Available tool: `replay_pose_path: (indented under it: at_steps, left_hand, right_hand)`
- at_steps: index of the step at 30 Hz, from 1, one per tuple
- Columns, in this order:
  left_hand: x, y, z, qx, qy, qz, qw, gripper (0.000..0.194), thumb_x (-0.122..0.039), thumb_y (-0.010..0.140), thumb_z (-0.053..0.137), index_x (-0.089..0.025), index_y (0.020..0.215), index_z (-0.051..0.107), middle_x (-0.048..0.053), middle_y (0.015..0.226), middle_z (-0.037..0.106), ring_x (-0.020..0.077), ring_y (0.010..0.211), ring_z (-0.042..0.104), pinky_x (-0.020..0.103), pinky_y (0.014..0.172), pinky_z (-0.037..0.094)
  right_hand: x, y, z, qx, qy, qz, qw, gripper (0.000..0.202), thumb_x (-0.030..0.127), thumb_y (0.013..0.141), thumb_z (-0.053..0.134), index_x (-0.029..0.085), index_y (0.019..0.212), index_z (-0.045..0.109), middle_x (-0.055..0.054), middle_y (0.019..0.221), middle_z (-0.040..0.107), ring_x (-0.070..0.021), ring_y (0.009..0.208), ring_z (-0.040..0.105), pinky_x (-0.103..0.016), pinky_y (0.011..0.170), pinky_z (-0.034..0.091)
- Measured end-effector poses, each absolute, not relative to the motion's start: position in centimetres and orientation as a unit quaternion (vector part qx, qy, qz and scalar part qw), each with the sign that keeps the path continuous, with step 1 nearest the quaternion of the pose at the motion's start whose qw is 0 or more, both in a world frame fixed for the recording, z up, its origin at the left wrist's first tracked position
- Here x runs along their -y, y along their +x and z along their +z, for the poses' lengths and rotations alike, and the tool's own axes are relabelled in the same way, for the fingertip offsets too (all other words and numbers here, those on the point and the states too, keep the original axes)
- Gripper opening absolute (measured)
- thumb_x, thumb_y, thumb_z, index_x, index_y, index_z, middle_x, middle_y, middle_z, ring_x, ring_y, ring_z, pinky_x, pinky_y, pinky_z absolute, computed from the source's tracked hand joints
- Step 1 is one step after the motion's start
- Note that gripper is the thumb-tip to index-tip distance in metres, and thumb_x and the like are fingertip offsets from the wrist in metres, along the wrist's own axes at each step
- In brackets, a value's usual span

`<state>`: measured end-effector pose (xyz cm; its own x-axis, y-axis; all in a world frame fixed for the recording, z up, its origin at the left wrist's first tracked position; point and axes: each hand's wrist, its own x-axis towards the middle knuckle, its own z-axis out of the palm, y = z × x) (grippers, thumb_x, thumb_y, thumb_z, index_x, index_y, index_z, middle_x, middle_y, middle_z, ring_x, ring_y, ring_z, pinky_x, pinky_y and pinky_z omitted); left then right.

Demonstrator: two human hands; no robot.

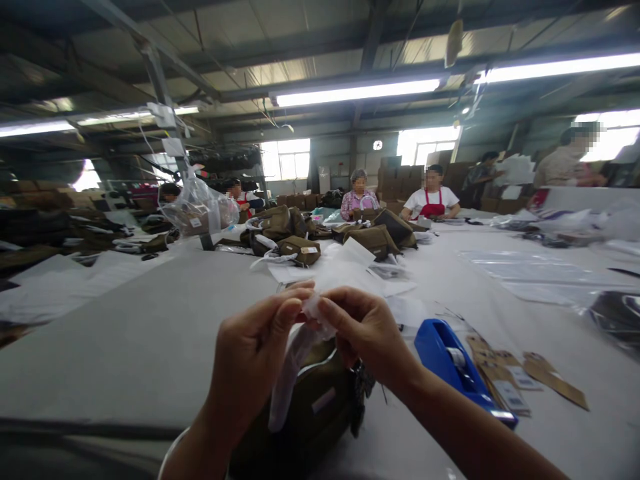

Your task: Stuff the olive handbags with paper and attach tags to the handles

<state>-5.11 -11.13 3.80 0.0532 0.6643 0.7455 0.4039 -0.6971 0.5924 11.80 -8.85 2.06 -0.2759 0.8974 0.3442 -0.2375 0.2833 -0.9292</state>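
An olive-green bag (315, 413) with a small pale label on its side stands on the table at the bottom centre, partly behind my left hand and forearm. White translucent wrapping (290, 377) runs up along its handle. Above the bag, my left hand (260, 340) pinches the upper end of this wrapping between thumb and fingers. My right hand (363, 323) grips the same wrapping from the other side, its thumb and index finger nearly touching the left fingertips. The handle inside the wrapping is mostly hidden.
Right of my hands are a blue tape dispenser (450, 360) and brown cardboard tags (500, 373). Clear plastic bags (530, 273) lie farther right. Ahead sit more olive bags (373, 241) and white paper sheets (345, 267). A metal post (206, 241) rises at left. Several people work beyond.
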Motion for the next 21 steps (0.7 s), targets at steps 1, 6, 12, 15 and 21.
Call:
replay_pose_path:
  at_steps: [1,6,12,15,21]
  left_hand:
    - [11.0,-5.1,4.0,-0.385,0.69,0.588,0.174,0.021,-0.032,0.098,0.064,-0.023,0.11,0.078,0.004,0.109,0.08,0.0199,0.092,0.079,0.026,0.08,0.066]
    - [10.5,-5.2,4.8,-0.398,0.633,0.589,0.305,0.036,-0.031,0.08,0.084,-0.023,0.114,0.076,0.002,0.093,0.082,0.0173,0.081,0.079,0.019,0.069,0.064]
    - [10.8,-4.3,5.1,-0.408,0.616,0.629,0.244,0.031,-0.024,0.074,0.087,-0.023,0.103,0.079,-0.001,0.08,0.08,0.0145,0.07,0.077,0.018,0.066,0.064]
    - [11.0,-3.6,5.3,-0.416,0.606,0.656,0.171,0.023,-0.019,0.075,0.084,-0.022,0.098,0.079,-0.002,0.078,0.079,0.0147,0.07,0.077,0.02,0.067,0.064]
    - [9.6,-3.1,4.9,-0.402,0.552,0.719,0.128,0.021,-0.018,0.072,0.086,-0.021,0.089,0.074,-0.003,0.079,0.079,0.0167,0.073,0.077,0.025,0.074,0.066]
  right_hand:
    - [8.9,11.8,2.1,0.605,-0.281,0.516,0.538,0.032,0.049,0.089,0.071,0.017,0.093,0.072,0.001,0.069,0.068,-0.0041,0.035,0.049,-0.013,0.031,0.035]
    - [8.8,12.1,2.3,0.681,-0.301,0.316,0.587,0.017,0.032,0.088,0.075,0.021,0.1,0.068,0.002,0.08,0.07,-0.0043,0.044,0.052,-0.015,0.039,0.041]
    - [8.5,13.5,3.3,0.785,-0.199,-0.005,0.587,0.014,0.018,0.097,0.062,0.023,0.105,0.073,-0.005,0.101,0.071,-0.012,0.078,0.068,-0.022,0.07,0.055]
    - [8.5,14.2,3.5,0.807,-0.168,-0.085,0.56,0.02,0.014,0.098,0.059,0.023,0.102,0.076,-0.004,0.093,0.074,-0.014,0.081,0.071,-0.023,0.073,0.056]
    - [7.3,14.7,0.2,0.835,-0.154,-0.216,0.483,0.019,0.016,0.101,0.056,0.017,0.101,0.075,-0.005,0.096,0.079,-0.014,0.069,0.069,-0.026,0.057,0.051]
